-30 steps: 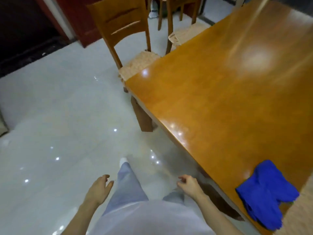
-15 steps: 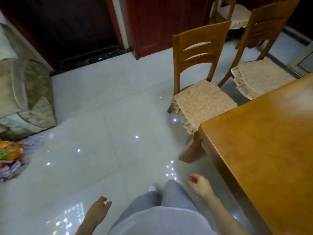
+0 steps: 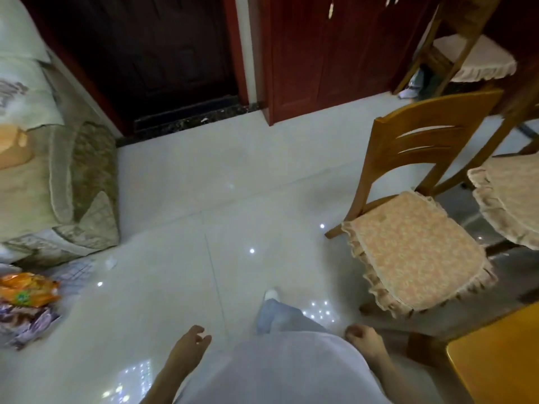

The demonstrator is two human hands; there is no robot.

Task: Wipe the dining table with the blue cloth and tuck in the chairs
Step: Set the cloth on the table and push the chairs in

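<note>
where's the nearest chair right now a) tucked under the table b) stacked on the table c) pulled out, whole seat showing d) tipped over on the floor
c: the nearest chair stands upright, its whole cushioned seat in view and clear of the table corner.

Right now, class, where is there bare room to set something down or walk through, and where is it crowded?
Bare tiles run from the sofa to the nearest chair, back to the dark doorway. The visible table corner is bare too. Crowded: snack packets on the floor beside the sofa, and the narrow gap between that chair and a second chair.
</note>
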